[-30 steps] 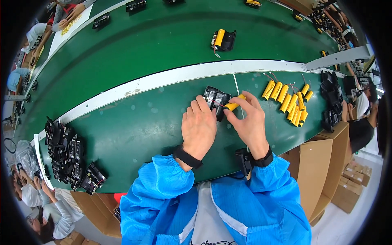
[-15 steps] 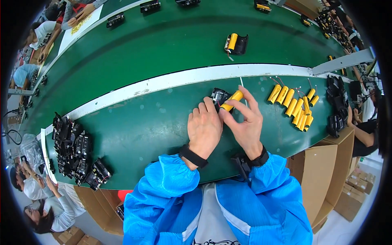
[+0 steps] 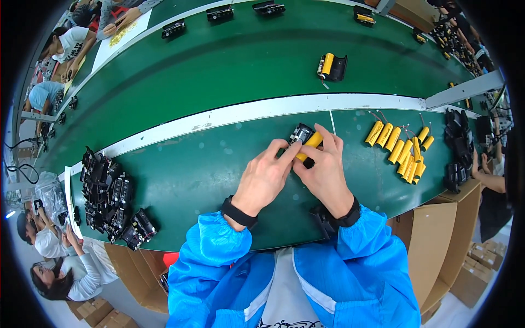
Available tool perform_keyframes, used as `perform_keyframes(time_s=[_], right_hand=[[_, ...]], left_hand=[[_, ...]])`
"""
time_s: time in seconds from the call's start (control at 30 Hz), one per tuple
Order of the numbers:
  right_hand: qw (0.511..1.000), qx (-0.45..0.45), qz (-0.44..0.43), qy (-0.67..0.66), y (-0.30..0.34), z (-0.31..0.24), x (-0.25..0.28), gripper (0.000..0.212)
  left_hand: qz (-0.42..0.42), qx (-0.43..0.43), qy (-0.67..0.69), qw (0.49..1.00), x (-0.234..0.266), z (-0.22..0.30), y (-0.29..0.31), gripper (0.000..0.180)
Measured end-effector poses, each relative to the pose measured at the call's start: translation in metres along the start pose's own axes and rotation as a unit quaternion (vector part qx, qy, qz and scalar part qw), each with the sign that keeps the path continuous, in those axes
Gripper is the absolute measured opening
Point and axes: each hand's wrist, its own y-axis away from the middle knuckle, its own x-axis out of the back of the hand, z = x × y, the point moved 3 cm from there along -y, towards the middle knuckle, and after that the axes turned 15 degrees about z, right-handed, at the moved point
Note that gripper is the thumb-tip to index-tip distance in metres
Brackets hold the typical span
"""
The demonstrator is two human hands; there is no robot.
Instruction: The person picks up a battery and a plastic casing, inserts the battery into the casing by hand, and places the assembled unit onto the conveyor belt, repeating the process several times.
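Observation:
In front of me my right hand (image 3: pixel 326 168) pinches a yellow cylindrical battery (image 3: pixel 314 140), which lies slanted against a small black plastic housing (image 3: pixel 301 133). My left hand (image 3: pixel 266 174) is closed on the near left side of that housing, its fingertips meeting the battery's lower end. The fingers cover much of both parts. To the right several yellow batteries (image 3: pixel 391 139) with thin wires lie in a loose group on the green table (image 3: pixel 191 180). A black plastic part (image 3: pixel 322 220) rests by the near edge, beside my right wrist.
Black housings (image 3: pixel 106 191) are heaped at the left, and black covers (image 3: pixel 458 142) at the right. Behind a white rail (image 3: pixel 219 116), a green belt carries a housing with a battery (image 3: pixel 331 66). Cardboard boxes (image 3: pixel 426 240) stand below the near edge. Other people work around the tables.
The battery has come down closer against the housing, and my left fingers have moved onto its lower end. My right fingers have curled in more. The whole view has shifted slightly.

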Motion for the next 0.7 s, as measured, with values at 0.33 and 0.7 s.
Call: perform_keyframes(time_s=[0.33,0.7], right_hand=[[0.989,-0.109,0.021,-0.100,0.004,0.006,-0.001,0.039],[0.998,0.059,0.009,-0.014,0.003,-0.003,0.001,0.040]], left_hand=[[0.000,-0.058,-0.067,0.996,-0.002,-0.004,0.003,0.044],[-0.074,-0.121,-0.131,0.981,0.000,0.002,-0.012,0.036]])
